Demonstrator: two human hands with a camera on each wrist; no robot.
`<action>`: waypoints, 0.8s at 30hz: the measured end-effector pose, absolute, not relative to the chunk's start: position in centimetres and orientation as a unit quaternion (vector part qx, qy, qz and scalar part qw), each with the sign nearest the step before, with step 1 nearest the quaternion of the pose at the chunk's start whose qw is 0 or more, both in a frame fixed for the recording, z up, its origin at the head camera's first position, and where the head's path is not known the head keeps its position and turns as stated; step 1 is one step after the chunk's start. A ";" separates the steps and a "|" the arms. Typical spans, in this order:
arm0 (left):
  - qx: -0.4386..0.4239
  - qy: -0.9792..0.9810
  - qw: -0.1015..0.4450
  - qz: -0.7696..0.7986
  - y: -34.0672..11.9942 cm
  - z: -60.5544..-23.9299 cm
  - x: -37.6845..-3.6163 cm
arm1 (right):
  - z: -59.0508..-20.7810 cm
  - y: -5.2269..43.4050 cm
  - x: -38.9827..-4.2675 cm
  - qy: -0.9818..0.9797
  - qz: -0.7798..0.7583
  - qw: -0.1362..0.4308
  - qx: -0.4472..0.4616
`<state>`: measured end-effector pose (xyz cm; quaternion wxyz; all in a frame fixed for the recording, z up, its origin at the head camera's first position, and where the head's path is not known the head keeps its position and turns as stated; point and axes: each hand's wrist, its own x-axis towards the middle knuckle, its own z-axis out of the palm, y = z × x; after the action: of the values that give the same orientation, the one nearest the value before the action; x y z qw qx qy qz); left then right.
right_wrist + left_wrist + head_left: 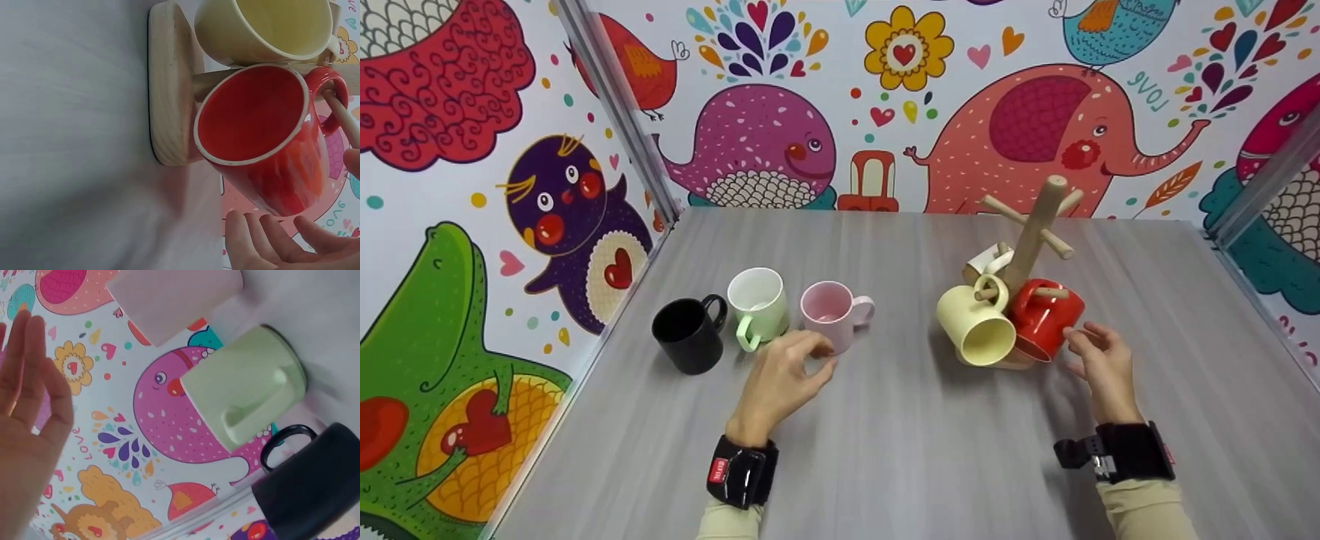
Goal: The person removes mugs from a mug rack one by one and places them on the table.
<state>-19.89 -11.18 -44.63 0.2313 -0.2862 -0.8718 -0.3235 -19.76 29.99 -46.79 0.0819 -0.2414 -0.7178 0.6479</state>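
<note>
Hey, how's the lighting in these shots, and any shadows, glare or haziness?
Head view: bright and fairly even, with a soft shadow beside the right wrist strap; left wrist view: slightly hazy, the left hand looking soft; right wrist view: dimmer, broad soft shadow on the table, pale reflections on the red mug.

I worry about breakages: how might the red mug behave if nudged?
The red mug would probably swing, since its handle hangs on a peg. It looks glossy, so may feel slippery, and ceramic-like, so could chip if dropped.
</note>
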 end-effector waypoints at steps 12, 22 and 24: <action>-0.309 -0.870 0.217 -0.317 -10.2 -44.9 -19.7 | -47.5 29.3 -20.8 -0.668 0.709 -0.002 -0.224; -0.316 -0.869 0.222 -0.309 -10.2 -45.0 -19.7 | -48.1 29.4 -21.1 -0.642 0.738 -0.022 -0.209; -0.316 -0.870 0.221 -0.308 -10.2 -45.1 -19.7 | -48.2 29.4 -21.1 -0.644 0.737 -0.025 -0.206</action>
<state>-19.72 -10.19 -45.10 0.2208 -0.3163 -0.8698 -0.3077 -21.10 29.37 -48.24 -0.0248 -0.2058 -0.6436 0.7368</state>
